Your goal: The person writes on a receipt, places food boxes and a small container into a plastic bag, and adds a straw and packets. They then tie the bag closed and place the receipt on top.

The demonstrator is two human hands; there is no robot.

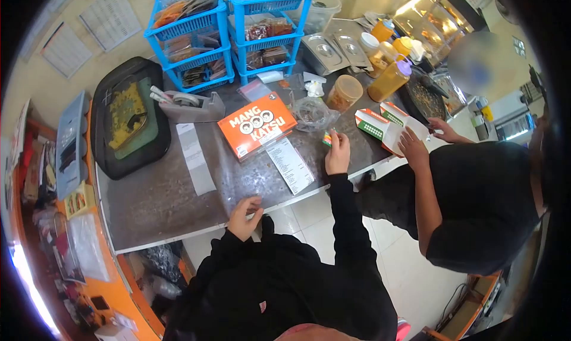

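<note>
My right hand (pixel 338 153) is closed on a small green and orange packet (pixel 327 139) above the dark counter. Near the counter's front edge, my left hand (pixel 245 218) has its fingers apart and holds nothing. Between and beyond my hands lies a closed orange box (pixel 257 125) with white lettering. A printed receipt (pixel 289 165) sits against the box's front side. To the left of the box, a blank-looking paper strip (pixel 195 159) lies on the counter. Clear plastic (pixel 313 114) rests just beyond my right hand, beside a lidded tub (pixel 345 93).
A co-worker's hands (pixel 414 149) are at an open box (pixel 389 128) on the right. Blue baskets (pixel 193 53) of packets stand at the back, near a tape dispenser (pixel 191 107). A black tray (pixel 131 115) is on the left, a sauce bottle (pixel 389 80) back right.
</note>
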